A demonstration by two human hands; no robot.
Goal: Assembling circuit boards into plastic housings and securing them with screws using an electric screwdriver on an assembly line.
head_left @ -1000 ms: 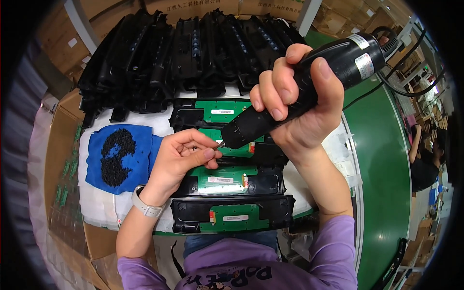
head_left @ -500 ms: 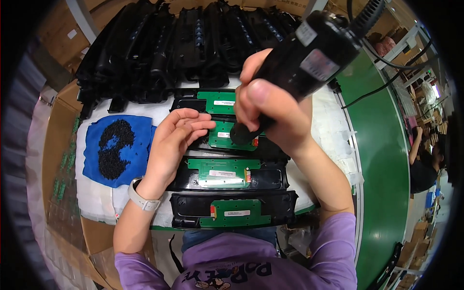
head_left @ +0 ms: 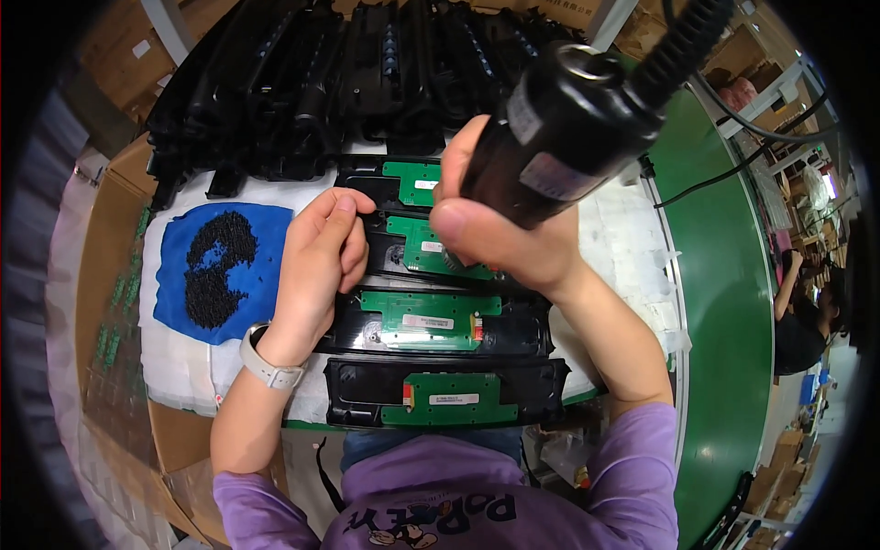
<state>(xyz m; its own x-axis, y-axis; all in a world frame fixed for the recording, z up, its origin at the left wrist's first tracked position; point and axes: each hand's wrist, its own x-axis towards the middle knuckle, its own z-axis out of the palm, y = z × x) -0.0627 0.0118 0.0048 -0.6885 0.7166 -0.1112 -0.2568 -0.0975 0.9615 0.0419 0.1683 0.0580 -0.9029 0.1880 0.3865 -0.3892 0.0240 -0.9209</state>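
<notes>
My right hand (head_left: 522, 243) is wrapped round a black electric screwdriver (head_left: 550, 151), its lower end over the second-farthest black panel (head_left: 390, 261). A green circuit board (head_left: 403, 231) lies on that panel, partly hidden by my right hand. Over the panel's left end is my left hand (head_left: 321, 243), its thumb and fingertips pressed together; whatever they may hold is too small to make out. Nearer me lie two more black panels with green boards: one in the middle (head_left: 412, 307) and one at the table's front edge (head_left: 449, 383). Another board (head_left: 406, 183) sits on the farthest panel.
To the left, small black pieces, apparently screws (head_left: 215, 298), lie heaped on a blue cloth (head_left: 174, 284). Long black plastic parts (head_left: 302, 101) are piled at the back. A green surface (head_left: 720, 321) runs along the right. Another person (head_left: 807, 321) is at the far right.
My left hand has drawn back left from the board, its stretched fingers now curled into a pinch. My right hand and the screwdriver have shifted slightly left, with the screwdriver's body lower in view.
</notes>
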